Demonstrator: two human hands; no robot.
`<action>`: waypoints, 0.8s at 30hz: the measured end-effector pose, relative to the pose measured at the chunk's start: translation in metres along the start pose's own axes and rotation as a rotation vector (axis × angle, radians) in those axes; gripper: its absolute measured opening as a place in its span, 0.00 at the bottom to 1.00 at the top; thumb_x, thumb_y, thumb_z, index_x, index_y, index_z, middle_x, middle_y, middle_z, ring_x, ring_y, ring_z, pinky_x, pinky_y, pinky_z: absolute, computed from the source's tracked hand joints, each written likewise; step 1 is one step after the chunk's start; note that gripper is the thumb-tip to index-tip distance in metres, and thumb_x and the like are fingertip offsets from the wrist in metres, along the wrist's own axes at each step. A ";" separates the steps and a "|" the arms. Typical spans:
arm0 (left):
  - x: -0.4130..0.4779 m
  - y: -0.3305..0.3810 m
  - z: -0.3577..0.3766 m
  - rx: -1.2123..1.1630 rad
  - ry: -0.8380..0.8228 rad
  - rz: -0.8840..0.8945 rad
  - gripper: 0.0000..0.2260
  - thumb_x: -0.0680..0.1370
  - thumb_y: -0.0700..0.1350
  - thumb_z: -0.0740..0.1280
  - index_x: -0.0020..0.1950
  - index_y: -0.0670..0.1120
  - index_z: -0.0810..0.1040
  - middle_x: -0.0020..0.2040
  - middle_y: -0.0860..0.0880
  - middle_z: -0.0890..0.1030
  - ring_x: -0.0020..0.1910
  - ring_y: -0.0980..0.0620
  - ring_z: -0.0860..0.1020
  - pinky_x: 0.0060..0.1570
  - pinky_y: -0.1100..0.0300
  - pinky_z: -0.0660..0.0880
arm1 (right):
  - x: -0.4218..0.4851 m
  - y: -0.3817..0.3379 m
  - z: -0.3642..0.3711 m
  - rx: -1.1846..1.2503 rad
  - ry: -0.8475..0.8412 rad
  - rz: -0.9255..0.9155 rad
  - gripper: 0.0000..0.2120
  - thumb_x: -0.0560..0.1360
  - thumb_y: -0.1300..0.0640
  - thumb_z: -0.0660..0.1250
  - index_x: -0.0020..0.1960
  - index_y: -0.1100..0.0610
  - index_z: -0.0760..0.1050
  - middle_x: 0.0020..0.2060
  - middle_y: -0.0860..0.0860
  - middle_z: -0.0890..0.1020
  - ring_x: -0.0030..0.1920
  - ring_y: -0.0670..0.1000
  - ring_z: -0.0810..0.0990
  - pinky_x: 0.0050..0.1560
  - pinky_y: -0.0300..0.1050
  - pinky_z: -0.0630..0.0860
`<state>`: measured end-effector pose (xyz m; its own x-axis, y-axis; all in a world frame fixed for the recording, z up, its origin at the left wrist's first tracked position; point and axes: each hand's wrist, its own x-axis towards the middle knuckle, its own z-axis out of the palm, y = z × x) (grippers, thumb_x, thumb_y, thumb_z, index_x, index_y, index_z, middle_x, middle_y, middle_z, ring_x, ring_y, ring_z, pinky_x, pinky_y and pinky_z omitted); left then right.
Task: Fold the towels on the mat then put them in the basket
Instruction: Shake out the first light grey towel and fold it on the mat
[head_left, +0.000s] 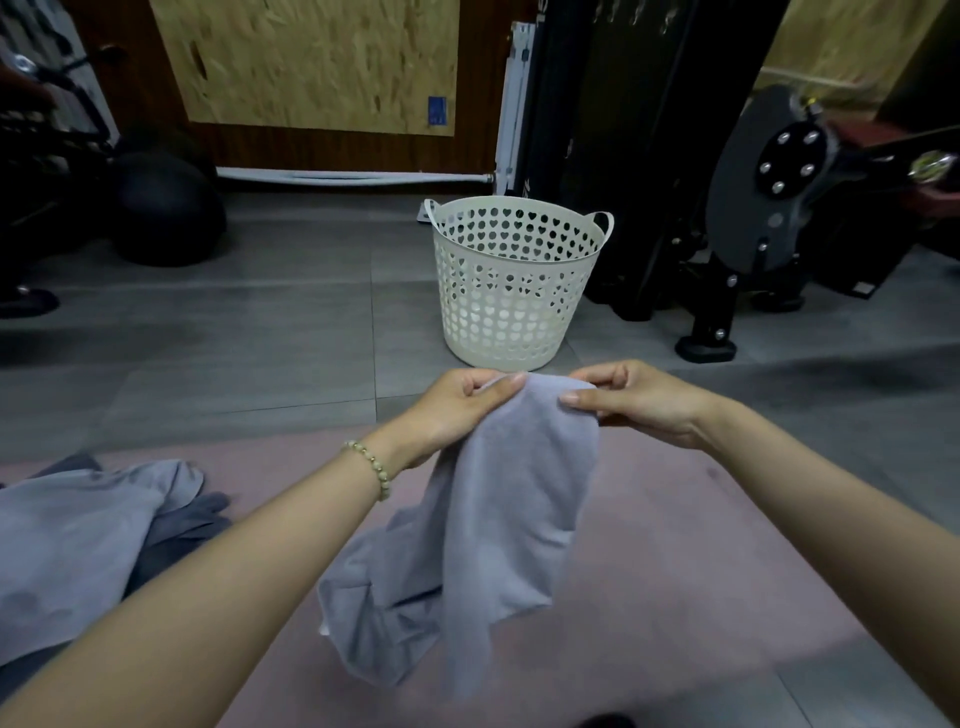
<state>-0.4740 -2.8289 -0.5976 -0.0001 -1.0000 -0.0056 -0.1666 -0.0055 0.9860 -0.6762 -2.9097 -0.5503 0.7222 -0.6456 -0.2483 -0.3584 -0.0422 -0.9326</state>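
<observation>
Gym-type room w/ grey tiled floor (234, 338), OSB panel (311, 62) on the back wall and a white pipe (353, 178) running along its base. Black ball (166, 208) sits on the floor far left; black exercise machine (753, 182) w/ a bolted round plate stands far right. White plastic basket (511, 312), heart-shaped holes in the wall and 2 loop handles, stands upright on the tiles just beyond the far edge of the pink mat (675, 545), near the machine's foot; can't tell what's inside it. Light grey towel (519, 493) is held up over the mat's middle, in front of the basket: top edge bunched between both hands, the rest hanging down w/ the lower folds crumpled on the mat. Left grip (457, 410) is clenched on the towel's top edge, thumb over the cloth, fingers curled behind; beaded bracelet (371, 470) on that wrist. Right grip (644, 402) pinches the same edge just beside it, thumb laid flat on the front of the cloth, the 2 hands close together but not touching. At the mat's left edge lies an unfolded pile of towels (78, 530), light grey on top, w/ a darker grey towel (192, 519) poking out at its right side, well apart from the held one.
</observation>
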 end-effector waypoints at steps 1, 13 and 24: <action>0.001 0.000 0.001 -0.020 0.027 0.008 0.18 0.79 0.54 0.62 0.52 0.40 0.81 0.45 0.48 0.81 0.44 0.55 0.76 0.47 0.61 0.72 | -0.001 0.005 0.001 0.004 0.008 0.007 0.07 0.72 0.59 0.70 0.50 0.55 0.82 0.44 0.51 0.85 0.46 0.46 0.83 0.47 0.36 0.78; -0.007 -0.003 -0.023 0.048 -0.007 -0.086 0.16 0.78 0.56 0.62 0.34 0.48 0.74 0.33 0.53 0.75 0.33 0.58 0.71 0.39 0.64 0.68 | -0.017 0.012 -0.015 0.257 0.200 0.008 0.11 0.79 0.50 0.60 0.51 0.55 0.76 0.43 0.48 0.84 0.43 0.44 0.82 0.40 0.38 0.78; -0.002 -0.001 0.007 0.054 -0.168 -0.104 0.19 0.78 0.56 0.61 0.43 0.42 0.82 0.39 0.51 0.80 0.38 0.57 0.75 0.42 0.64 0.71 | -0.004 0.011 0.018 -0.002 0.001 0.022 0.12 0.71 0.52 0.69 0.33 0.55 0.72 0.25 0.43 0.75 0.29 0.40 0.73 0.32 0.29 0.70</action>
<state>-0.4803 -2.8271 -0.6000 -0.1438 -0.9799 -0.1386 -0.2265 -0.1038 0.9685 -0.6726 -2.8935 -0.5643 0.7134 -0.6474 -0.2681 -0.3754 -0.0301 -0.9264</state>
